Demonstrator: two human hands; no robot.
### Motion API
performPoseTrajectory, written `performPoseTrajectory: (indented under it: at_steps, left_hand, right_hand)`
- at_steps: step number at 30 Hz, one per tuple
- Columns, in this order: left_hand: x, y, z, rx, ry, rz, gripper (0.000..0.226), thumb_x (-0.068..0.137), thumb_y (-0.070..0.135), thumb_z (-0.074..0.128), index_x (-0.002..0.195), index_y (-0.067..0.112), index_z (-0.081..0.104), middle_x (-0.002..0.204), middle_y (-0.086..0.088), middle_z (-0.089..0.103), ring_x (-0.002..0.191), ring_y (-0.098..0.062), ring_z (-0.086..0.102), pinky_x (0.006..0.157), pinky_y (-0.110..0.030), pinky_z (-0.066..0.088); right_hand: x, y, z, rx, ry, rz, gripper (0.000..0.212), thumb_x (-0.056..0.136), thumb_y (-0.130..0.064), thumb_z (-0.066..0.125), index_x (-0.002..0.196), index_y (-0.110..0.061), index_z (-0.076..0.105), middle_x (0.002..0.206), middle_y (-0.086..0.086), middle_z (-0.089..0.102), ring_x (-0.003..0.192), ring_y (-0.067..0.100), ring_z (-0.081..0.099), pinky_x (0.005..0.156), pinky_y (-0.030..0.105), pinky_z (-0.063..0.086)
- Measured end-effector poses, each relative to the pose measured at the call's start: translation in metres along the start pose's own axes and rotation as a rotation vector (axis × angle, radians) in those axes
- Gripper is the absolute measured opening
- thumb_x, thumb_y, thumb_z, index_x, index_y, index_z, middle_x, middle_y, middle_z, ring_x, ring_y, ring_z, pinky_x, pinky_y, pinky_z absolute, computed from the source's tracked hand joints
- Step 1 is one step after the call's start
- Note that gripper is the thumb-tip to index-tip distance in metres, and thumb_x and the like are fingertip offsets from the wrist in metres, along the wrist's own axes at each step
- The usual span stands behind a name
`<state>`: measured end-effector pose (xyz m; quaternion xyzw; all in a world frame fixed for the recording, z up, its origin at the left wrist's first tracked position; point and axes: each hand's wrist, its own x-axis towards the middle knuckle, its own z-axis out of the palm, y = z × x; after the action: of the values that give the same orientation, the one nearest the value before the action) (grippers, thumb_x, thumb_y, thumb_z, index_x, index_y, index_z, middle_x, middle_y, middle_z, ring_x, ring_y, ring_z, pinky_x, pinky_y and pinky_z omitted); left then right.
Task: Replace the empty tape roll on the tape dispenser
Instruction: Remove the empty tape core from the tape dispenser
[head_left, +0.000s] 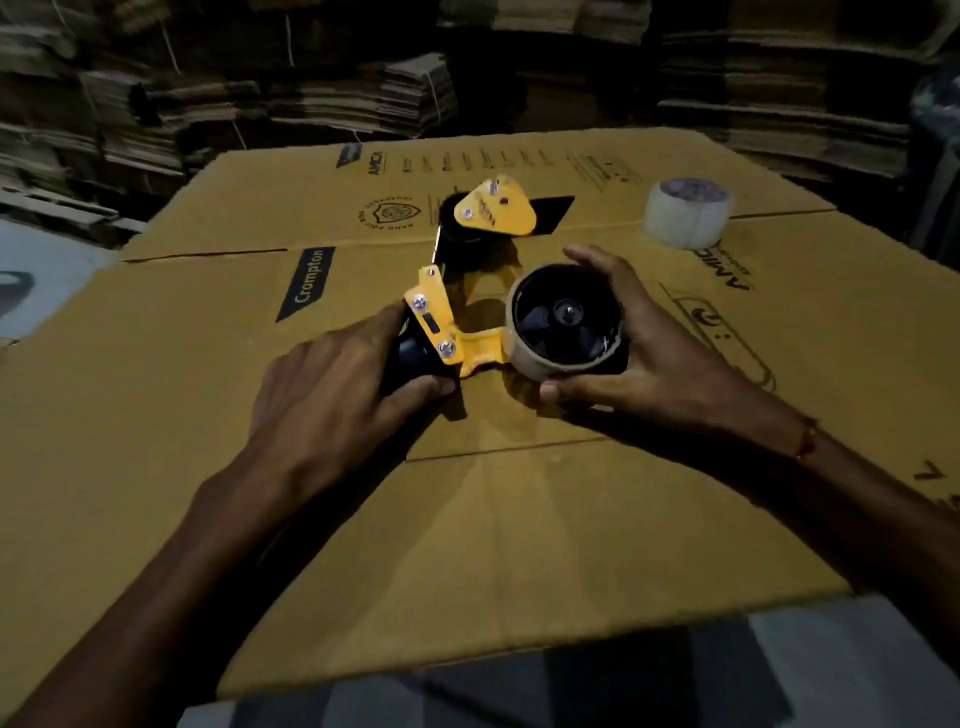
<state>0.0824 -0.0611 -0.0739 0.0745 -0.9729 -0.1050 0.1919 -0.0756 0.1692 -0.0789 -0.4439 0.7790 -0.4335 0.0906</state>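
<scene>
left hand (332, 379) fingers curled round tape dispenser (457, 291) handle; right hand (623, 343) fingers grip empty roll (524, 358) on hub; full tape roll (685, 218) well apart on cardboard (208, 415)

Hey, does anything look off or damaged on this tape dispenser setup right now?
One small thing: the roll on the dispenser hub, gripped by the right hand, has a ragged, torn edge at its lower right rim. Otherwise nothing stands out; a spare tape roll sits upright on the cardboard.
</scene>
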Motion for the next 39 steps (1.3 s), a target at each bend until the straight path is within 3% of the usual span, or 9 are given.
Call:
performPoseTrajectory:
  at_steps: [7,9,12,18,23,28,30,35,39]
  left_hand:
    - [-0.020,0.007,0.000,0.102,0.164,0.025,0.067,0.089,0.059,0.056,0.145,0.026,0.041,0.117,-0.007,0.067,0.099,-0.029,0.062,0.071,-0.034,0.038]
    - [-0.030,0.012,0.002,0.101,0.186,0.022,0.063,0.092,0.054,0.055,0.144,0.024,0.039,0.122,-0.007,0.065,0.106,-0.029,0.060,0.084,-0.042,0.043]
    - [-0.046,0.015,0.000,0.105,0.210,-0.015,0.067,0.093,0.044,0.053,0.152,0.021,0.030,0.135,-0.008,0.058,0.122,-0.030,0.054,0.102,-0.051,0.036]
    - [-0.074,0.026,-0.005,0.138,0.239,-0.069,0.075,0.095,0.039,0.049,0.158,0.029,0.010,0.129,-0.008,0.056,0.115,-0.029,0.051,0.096,-0.043,0.035]
    - [-0.078,0.017,-0.010,0.086,0.196,-0.037,0.062,0.095,0.060,0.041,0.149,0.031,0.038,0.120,-0.005,0.065,0.102,-0.028,0.060,0.082,-0.040,0.043]
    - [-0.071,0.011,-0.017,0.072,0.132,0.023,0.069,0.085,0.076,0.029,0.134,0.036,0.056,0.112,-0.001,0.073,0.088,-0.023,0.067,0.067,-0.037,0.054]
    - [-0.065,0.008,-0.024,0.076,0.065,0.039,0.072,0.085,0.078,0.029,0.136,0.036,0.054,0.113,-0.003,0.072,0.094,-0.024,0.066,0.072,-0.039,0.055]
    - [-0.052,0.007,-0.038,0.157,-0.068,0.047,0.054,0.095,0.060,0.043,0.141,0.031,0.050,0.126,-0.005,0.066,0.115,-0.024,0.056,0.093,-0.041,0.043]
    - [-0.064,0.013,-0.027,0.176,0.083,0.013,0.056,0.097,0.052,0.049,0.147,0.029,0.041,0.139,-0.003,0.052,0.129,-0.026,0.041,0.101,-0.041,0.033]
  right_hand:
    - [-0.022,-0.016,0.005,-0.186,0.086,-0.129,0.105,0.074,-0.032,0.087,0.156,-0.020,0.022,0.152,-0.004,0.035,0.133,0.001,0.036,0.103,0.001,0.031]
    - [-0.033,-0.022,0.010,-0.215,0.125,-0.126,0.104,0.074,-0.031,0.088,0.155,-0.021,0.024,0.152,-0.003,0.036,0.132,0.002,0.036,0.098,-0.004,0.029]
    - [-0.046,-0.029,0.020,-0.269,0.179,-0.162,0.102,0.072,-0.031,0.089,0.152,-0.020,0.028,0.149,0.001,0.038,0.130,0.003,0.035,0.099,-0.003,0.026]
    - [-0.066,-0.041,0.028,-0.414,0.233,-0.294,0.093,0.071,-0.032,0.089,0.145,-0.011,0.038,0.142,0.008,0.043,0.125,0.009,0.041,0.099,0.002,0.031]
    - [-0.078,-0.053,0.027,-0.130,0.243,-0.147,0.086,0.075,-0.037,0.086,0.146,-0.030,0.037,0.134,-0.014,0.050,0.118,-0.012,0.048,0.094,0.007,0.043]
    - [-0.081,-0.054,0.025,0.122,0.247,-0.003,0.075,0.075,-0.056,0.078,0.140,-0.033,0.049,0.136,-0.008,0.056,0.123,0.010,0.057,0.092,0.029,0.056]
    - [-0.082,-0.052,0.025,0.186,0.213,0.036,0.078,0.072,-0.061,0.079,0.139,-0.033,0.051,0.136,-0.004,0.058,0.122,0.015,0.059,0.093,0.035,0.057]
    - [-0.082,-0.052,0.022,0.371,0.067,0.095,0.070,0.078,-0.044,0.073,0.142,-0.028,0.049,0.132,0.000,0.061,0.117,0.012,0.065,0.084,0.023,0.055]
    - [-0.081,-0.049,0.023,0.350,0.004,0.102,0.078,0.073,-0.049,0.077,0.143,-0.033,0.048,0.139,-0.004,0.059,0.123,0.010,0.061,0.096,0.029,0.052]
